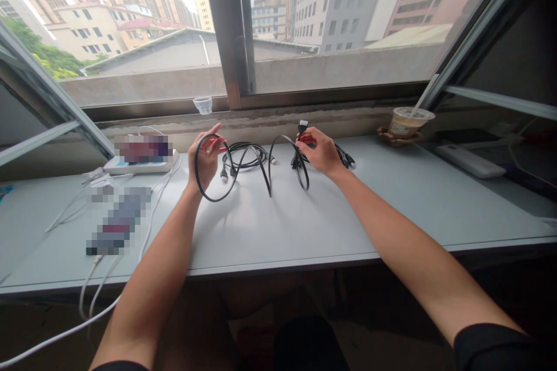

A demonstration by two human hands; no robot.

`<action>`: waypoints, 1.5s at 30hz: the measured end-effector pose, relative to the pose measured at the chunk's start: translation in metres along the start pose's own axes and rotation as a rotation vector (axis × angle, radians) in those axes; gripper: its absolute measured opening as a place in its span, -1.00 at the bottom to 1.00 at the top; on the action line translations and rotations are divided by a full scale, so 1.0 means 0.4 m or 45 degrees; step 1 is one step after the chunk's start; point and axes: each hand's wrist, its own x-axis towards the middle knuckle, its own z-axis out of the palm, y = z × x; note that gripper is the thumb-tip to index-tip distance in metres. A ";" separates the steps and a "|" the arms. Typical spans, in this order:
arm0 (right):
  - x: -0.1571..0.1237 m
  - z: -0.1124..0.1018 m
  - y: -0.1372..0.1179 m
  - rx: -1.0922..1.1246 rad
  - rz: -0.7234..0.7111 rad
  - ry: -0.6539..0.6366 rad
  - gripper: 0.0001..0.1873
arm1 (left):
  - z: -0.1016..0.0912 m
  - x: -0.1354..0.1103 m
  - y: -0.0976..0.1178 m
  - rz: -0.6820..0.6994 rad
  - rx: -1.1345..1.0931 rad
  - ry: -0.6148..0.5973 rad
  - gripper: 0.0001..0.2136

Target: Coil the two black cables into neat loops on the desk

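Observation:
My left hand [206, 155] is raised above the white desk [270, 226], its fingers closed on a flat black cable [208, 184] that hangs in a loop below the hand. A small red piece shows between those fingers, too hidden to name. My right hand [317, 152] pinches a black cable [282, 151] just below its black connector [302, 126], with a red bit under the fingers. A coiled black cord [248, 156] with a two-pin plug [224, 173] lies on the desk between my hands. More black connectors [346, 156] lie beyond my right hand.
A white power strip [139, 165] and a blurred device [117, 221] lie at the left, with white cables trailing over the desk edge. At the right stand a drink cup with a straw [406, 122] and a white power bank [470, 161]. Open windows run behind.

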 end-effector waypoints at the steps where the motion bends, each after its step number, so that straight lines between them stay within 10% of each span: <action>1: 0.000 0.000 0.002 0.000 -0.001 -0.002 -0.73 | 0.000 0.000 0.000 -0.009 -0.005 0.003 -0.57; 28: -0.007 -0.004 -0.013 -0.130 -0.133 -0.113 -0.85 | 0.015 0.005 0.038 -0.090 -0.167 0.068 -0.59; 45: -0.030 0.036 -0.021 -0.316 -0.611 -0.493 -0.71 | 0.024 0.010 0.118 0.222 -0.142 0.606 -0.67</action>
